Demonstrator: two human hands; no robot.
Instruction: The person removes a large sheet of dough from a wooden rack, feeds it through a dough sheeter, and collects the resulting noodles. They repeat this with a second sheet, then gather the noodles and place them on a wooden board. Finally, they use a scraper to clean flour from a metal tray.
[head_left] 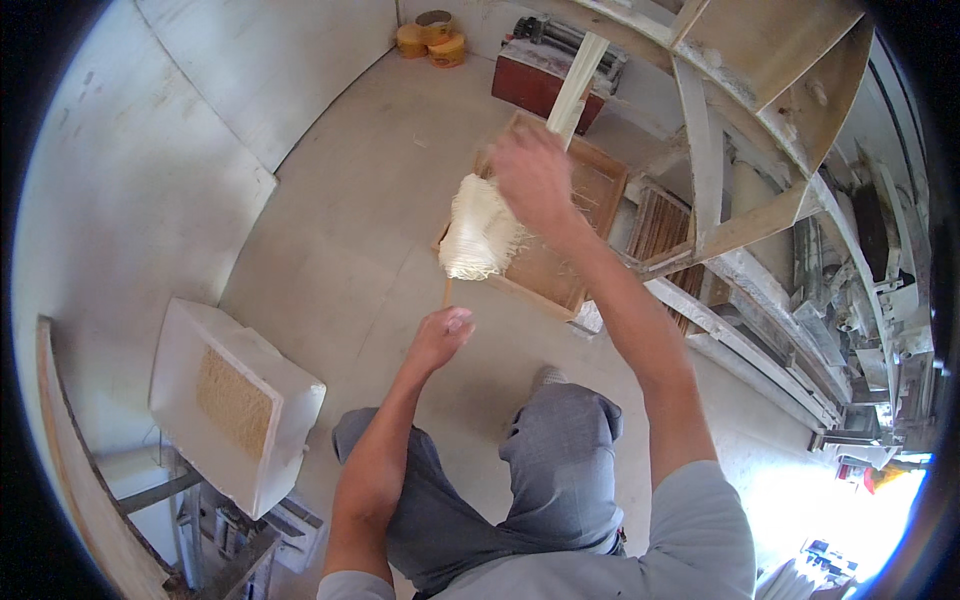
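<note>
Head view, only one. Left hand (440, 340) is near centre, fingers curled and apparently clamped on the lower end of a thin stick (447, 292). Bundle of pale noodle-like strands (475, 235) hangs just beyond that hand, on the stick, over the left side of a shallow wooden tray (550, 290). Loose ends fray out to the right; stray bits lie in the tray.

Right hand (535, 175) is farther out, up by the bundle's far right side. It's blurred, so can't tell if its fingers are apart or together, or whether they touch strands. Pale strip (578, 85) runs from beyond that hand toward a red box (540, 85) at the far side; contact with the hand unclear.

Left near: white bin (235, 400) with tan granular stuff, well apart. Right: wooden frame (700, 150).

My read: step in hand is gathering or arranging strands on the stick. Next move calls for a level, steady stick on the left and a light right hand, so strands don't slip or snap.
</note>
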